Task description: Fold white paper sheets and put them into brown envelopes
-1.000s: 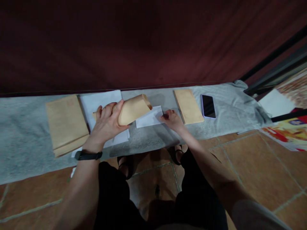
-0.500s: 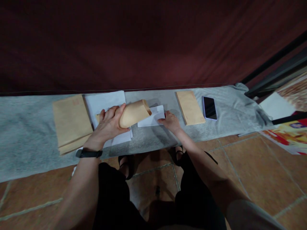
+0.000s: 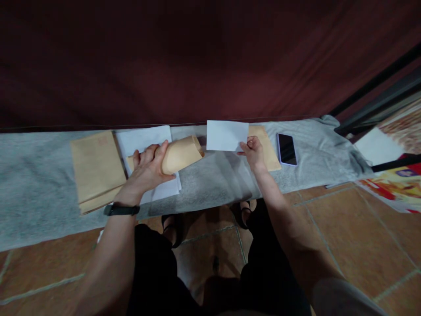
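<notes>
My left hand is wrapped round a brown paper envelope, whose open end bulges toward the right. Under that hand lie white paper sheets. Between the thumb and fingers of my right hand is a folded white paper, held by its lower right corner above the grey cloth. Behind my right hand a brown envelope stack is partly covered.
Several brown envelopes lie in a pile on the left of the grey cloth. A phone rests on the right. A dark red curtain hangs along the back edge. Printed packaging stands at the far right.
My right hand has lifted the folded white paper off the cloth and moved it right and away from me. The left hand keeps its hold on the envelope, almost still.
</notes>
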Demonstrator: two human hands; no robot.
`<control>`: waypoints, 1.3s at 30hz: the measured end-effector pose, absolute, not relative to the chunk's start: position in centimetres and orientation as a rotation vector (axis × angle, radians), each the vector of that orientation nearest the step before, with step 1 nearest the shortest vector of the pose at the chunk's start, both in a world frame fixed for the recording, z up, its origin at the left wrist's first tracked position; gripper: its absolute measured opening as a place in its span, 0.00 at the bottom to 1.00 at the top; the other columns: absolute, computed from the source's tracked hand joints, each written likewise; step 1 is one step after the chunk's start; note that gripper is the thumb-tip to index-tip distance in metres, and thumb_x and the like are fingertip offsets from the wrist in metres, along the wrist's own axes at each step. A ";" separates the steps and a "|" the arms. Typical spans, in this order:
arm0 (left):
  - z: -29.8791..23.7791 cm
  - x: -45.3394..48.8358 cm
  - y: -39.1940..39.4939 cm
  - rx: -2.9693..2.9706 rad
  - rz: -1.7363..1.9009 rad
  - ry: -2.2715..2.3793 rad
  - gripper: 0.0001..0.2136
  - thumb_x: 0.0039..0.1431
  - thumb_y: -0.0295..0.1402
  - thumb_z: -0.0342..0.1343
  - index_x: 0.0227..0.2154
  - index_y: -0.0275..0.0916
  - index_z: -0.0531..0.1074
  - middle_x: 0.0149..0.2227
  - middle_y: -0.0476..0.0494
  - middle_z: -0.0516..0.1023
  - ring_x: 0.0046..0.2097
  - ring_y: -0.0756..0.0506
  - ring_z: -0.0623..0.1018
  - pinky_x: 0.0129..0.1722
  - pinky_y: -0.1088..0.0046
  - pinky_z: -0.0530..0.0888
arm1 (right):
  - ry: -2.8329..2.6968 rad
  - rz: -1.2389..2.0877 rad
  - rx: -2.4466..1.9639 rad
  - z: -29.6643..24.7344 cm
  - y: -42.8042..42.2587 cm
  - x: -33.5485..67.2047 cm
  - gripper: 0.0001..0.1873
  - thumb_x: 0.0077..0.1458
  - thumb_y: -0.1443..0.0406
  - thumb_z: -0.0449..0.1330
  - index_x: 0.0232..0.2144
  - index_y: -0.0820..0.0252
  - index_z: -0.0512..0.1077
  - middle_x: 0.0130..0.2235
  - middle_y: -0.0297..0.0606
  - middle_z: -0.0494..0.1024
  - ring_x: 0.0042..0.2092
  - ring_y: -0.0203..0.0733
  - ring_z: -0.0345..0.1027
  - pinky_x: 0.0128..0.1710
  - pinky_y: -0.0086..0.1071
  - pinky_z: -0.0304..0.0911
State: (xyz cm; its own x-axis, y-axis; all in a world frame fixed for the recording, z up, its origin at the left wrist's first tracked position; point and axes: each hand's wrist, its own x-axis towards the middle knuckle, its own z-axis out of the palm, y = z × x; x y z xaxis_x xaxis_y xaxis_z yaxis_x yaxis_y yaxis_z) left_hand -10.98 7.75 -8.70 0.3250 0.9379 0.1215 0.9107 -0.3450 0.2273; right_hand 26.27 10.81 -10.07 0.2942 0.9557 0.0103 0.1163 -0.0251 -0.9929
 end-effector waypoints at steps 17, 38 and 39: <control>-8.7 -10.1 7.9 2.529 0.392 1.695 0.55 0.49 0.44 0.67 0.74 0.46 0.38 0.70 0.28 0.55 0.72 0.25 0.53 0.68 0.34 0.41 | -1.294 1.212 -1.493 -10.4 10.2 26.8 0.12 0.48 0.56 0.64 0.25 0.57 0.68 0.23 0.28 0.69 0.24 0.33 0.64 0.23 0.27 0.66; -8.5 -4.6 7.8 2.627 0.370 1.411 0.54 0.51 0.44 0.68 0.73 0.42 0.40 0.70 0.27 0.54 0.72 0.25 0.53 0.69 0.34 0.43 | -1.321 1.266 -1.438 -11.2 8.8 22.5 0.15 0.54 0.53 0.59 0.25 0.58 0.73 0.28 0.32 0.76 0.33 0.37 0.69 0.34 0.27 0.62; -8.6 -4.4 7.8 2.632 0.368 1.402 0.55 0.50 0.44 0.69 0.73 0.42 0.40 0.70 0.26 0.55 0.72 0.25 0.53 0.69 0.34 0.43 | -1.297 1.318 -1.450 -11.1 8.7 22.3 0.14 0.55 0.55 0.59 0.25 0.58 0.73 0.27 0.32 0.76 0.32 0.37 0.69 0.34 0.27 0.63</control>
State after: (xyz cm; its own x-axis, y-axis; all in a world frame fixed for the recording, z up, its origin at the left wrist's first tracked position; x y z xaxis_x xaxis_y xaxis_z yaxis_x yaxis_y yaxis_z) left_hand -4.43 7.81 -8.64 0.5366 0.8305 0.1497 0.7971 -0.5570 0.2331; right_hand 22.28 8.73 -11.10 -0.0542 0.9790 -0.1964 0.1805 -0.1838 -0.9662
